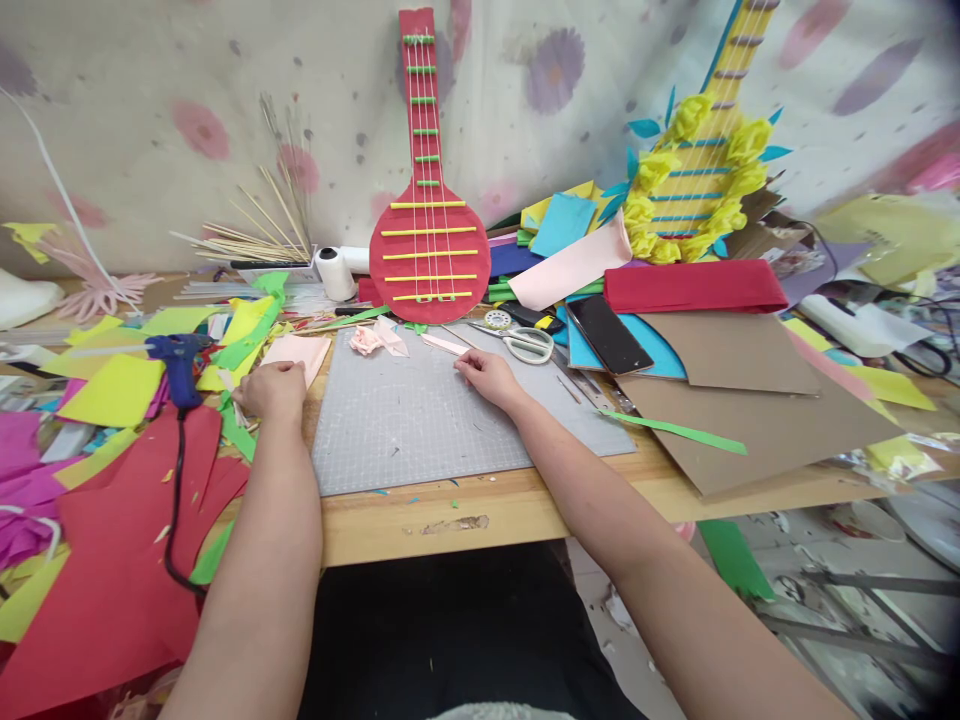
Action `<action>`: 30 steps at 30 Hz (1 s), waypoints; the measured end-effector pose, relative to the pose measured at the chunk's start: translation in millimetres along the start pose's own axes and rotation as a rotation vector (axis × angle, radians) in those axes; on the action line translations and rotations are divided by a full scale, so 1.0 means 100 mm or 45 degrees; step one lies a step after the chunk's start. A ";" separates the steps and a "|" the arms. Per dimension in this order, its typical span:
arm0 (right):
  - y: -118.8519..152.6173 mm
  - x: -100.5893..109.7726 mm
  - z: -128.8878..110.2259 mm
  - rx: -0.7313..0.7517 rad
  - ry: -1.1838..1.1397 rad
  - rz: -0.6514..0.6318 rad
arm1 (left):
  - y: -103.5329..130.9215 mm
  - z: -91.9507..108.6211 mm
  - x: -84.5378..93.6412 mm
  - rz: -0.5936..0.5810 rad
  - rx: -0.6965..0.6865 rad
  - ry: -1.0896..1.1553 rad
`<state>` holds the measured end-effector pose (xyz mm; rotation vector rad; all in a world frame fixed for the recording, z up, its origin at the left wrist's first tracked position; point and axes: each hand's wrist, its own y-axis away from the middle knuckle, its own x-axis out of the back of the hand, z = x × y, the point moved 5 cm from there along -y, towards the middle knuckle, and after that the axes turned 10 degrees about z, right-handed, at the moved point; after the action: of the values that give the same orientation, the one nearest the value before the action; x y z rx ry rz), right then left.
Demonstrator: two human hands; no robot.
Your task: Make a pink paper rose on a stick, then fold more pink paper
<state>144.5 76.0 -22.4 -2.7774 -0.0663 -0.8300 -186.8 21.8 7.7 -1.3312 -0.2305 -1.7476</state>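
My left hand (274,390) is at the left edge of the grey cutting mat (405,420), by a pale pink paper piece (306,352); its fingers are bent down and what they hold, if anything, is hidden. Over the mat's upper middle, my right hand (487,378) pinches the end of a narrow pale pink strip (442,344). A crumpled pink paper flower (366,341) lies at the mat's top left. Scissors with pale handles (529,345) rest right of the strip. Behind the mat, a red paper instrument (430,255) with yellow and green bars leans upright.
A blue glue gun (180,365) and red paper (127,550) lie at left among scraps. A black phone (609,335) and brown cardboard (765,420) lie at right. White thread (334,274) and a yellow instrument (690,190) stand at the back.
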 end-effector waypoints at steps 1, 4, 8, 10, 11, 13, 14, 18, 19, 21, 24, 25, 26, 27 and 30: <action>0.00 0.00 0.00 0.000 -0.004 -0.001 | 0.00 0.00 0.00 0.012 0.004 0.005; 0.00 0.00 0.00 0.001 -0.015 -0.001 | 0.00 0.00 0.00 0.063 0.003 0.026; 0.00 -0.01 0.01 0.002 -0.001 0.001 | 0.02 0.02 0.08 0.208 0.029 0.159; -0.01 -0.01 0.01 0.003 -0.002 0.001 | 0.03 0.00 0.12 0.302 0.079 0.263; -0.01 -0.01 0.02 0.005 -0.007 0.003 | 0.03 -0.01 0.13 0.336 0.104 0.325; -0.01 -0.01 0.02 0.014 -0.020 0.009 | 0.02 -0.04 0.12 0.397 0.154 0.466; -0.01 -0.01 0.02 0.018 -0.026 0.010 | 0.01 -0.07 0.12 0.432 0.176 0.543; -0.01 -0.01 0.02 0.009 -0.025 0.010 | -0.04 -0.12 0.13 0.590 0.244 0.804; -0.01 -0.01 0.03 0.005 -0.019 0.012 | -0.04 -0.12 0.14 0.618 0.242 0.840; -0.01 -0.01 0.03 0.005 -0.018 0.021 | -0.04 -0.08 0.16 0.621 0.221 0.869; 0.01 0.00 0.00 0.036 -0.037 0.049 | -0.01 0.03 0.15 0.499 0.120 0.869; 0.02 0.00 -0.03 0.053 -0.043 0.063 | 0.01 0.09 0.16 0.462 0.045 0.874; 0.02 0.00 -0.06 0.069 -0.056 0.071 | 0.04 0.15 0.17 0.446 -0.045 0.882; 0.03 0.00 -0.09 0.074 -0.083 0.069 | 0.08 0.22 0.19 0.435 -0.170 0.886; 0.05 -0.06 -0.21 -0.002 -0.316 -0.021 | 0.28 0.48 0.26 0.380 -0.505 0.830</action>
<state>128.4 65.9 -9.6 -2.8694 -0.1319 -0.4850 -134.8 21.3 39.2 -0.9189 0.6736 -1.9160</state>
